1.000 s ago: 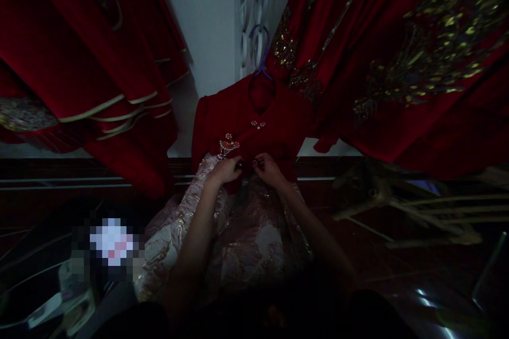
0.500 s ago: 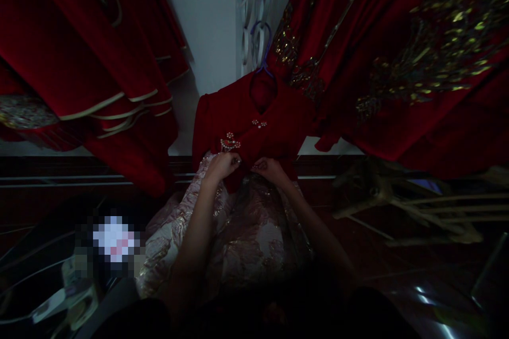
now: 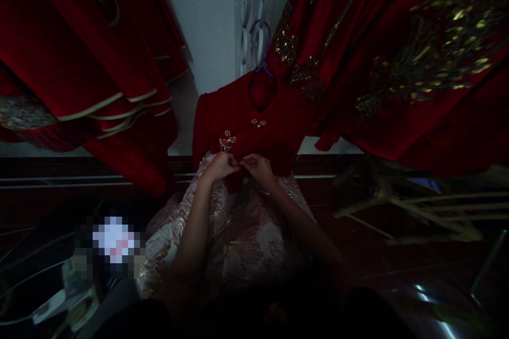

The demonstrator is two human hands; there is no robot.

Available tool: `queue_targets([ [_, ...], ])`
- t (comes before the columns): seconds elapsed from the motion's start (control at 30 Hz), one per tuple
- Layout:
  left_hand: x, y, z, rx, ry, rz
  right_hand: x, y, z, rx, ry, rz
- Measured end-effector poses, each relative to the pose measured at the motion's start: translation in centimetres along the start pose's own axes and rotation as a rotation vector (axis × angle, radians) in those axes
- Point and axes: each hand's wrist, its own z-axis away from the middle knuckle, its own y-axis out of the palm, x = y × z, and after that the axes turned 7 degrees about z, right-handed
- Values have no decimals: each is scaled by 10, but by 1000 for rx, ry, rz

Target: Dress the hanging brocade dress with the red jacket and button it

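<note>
A small red jacket [image 3: 274, 122] hangs on a blue hanger [image 3: 260, 45] against a white wall, over a pale pink brocade skirt [image 3: 246, 233]. It carries jewelled clasps, one [image 3: 226, 141] at the left front and one [image 3: 258, 123] near the collar. My left hand [image 3: 220, 165] and my right hand [image 3: 258, 167] meet at the jacket's lower front edge. Both pinch the cloth there, fingertips nearly touching. Whatever small fastening sits between the fingers is hidden.
Dark red embroidered garments hang at left [image 3: 79, 63] and right [image 3: 397, 53]. A pale wooden stool frame [image 3: 397, 206] lies on its side on the dark glossy floor at right. A blurred patch [image 3: 113, 238] and loose items sit at lower left.
My right hand has moved left, closing the gap to my left hand at the jacket's front. The left clasp has shifted slightly as the cloth was pulled together.
</note>
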Motion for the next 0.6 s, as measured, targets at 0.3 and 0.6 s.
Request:
queue_targets([
  [0.3,5,4,-4,-69,4,-59,-2,8,9,-85,-74,147],
  [0.6,16,3,-5,-42,38,32,-4,7,9,-90,-70,143],
])
